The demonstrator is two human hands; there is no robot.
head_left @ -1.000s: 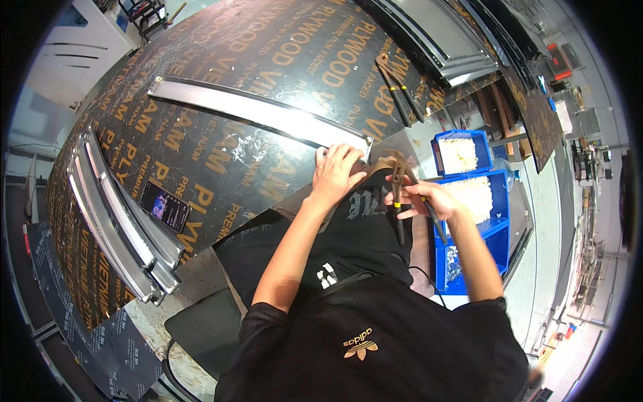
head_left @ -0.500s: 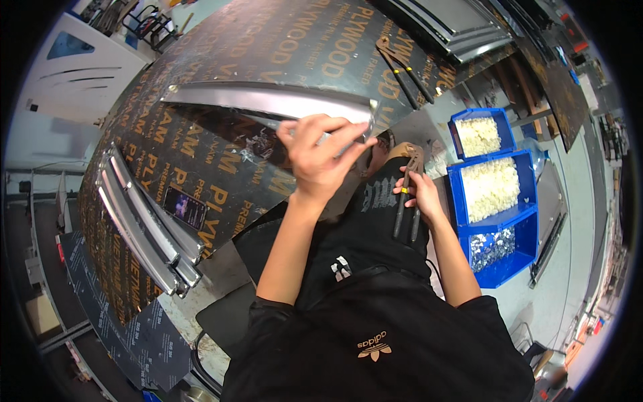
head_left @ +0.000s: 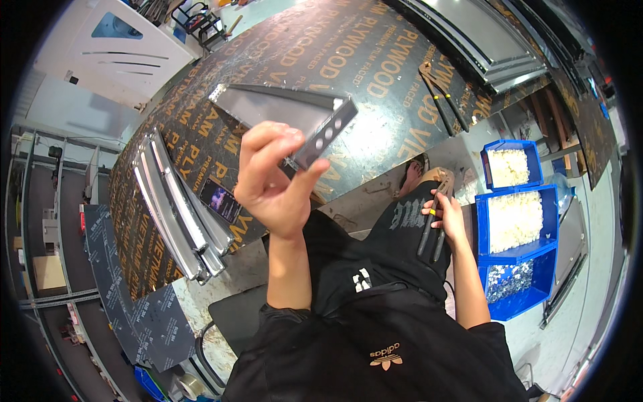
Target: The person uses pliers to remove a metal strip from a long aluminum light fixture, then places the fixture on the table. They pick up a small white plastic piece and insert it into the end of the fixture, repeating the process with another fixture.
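Observation:
My left hand [head_left: 278, 181] is closed on one end of a silver metal channel [head_left: 327, 134], held up over the dark plywood table [head_left: 281, 50]. Its short end face, with a row of round holes, is turned toward me, and the far end slants away to the left. Low by my thigh, my right hand [head_left: 452, 220] grips a pair of pincers [head_left: 426, 240] with dark handles and a yellow band, the rusty jaws pointing away from me. Another pair of pincers [head_left: 439, 94] lies on the table, its yellow-banded handles spread.
Several curved silver strips [head_left: 175, 208] lie at the table's left beside a phone [head_left: 222, 199]. At right stand blue bins: two with white pieces [head_left: 519, 221], one with small shiny metal pieces [head_left: 510, 280]. Framed panels [head_left: 479, 40] rest at the back right.
My left hand has moved left and tipped the metal channel, turning its holed end toward me. My right hand still holds the pincers. The whole view has shifted slightly.

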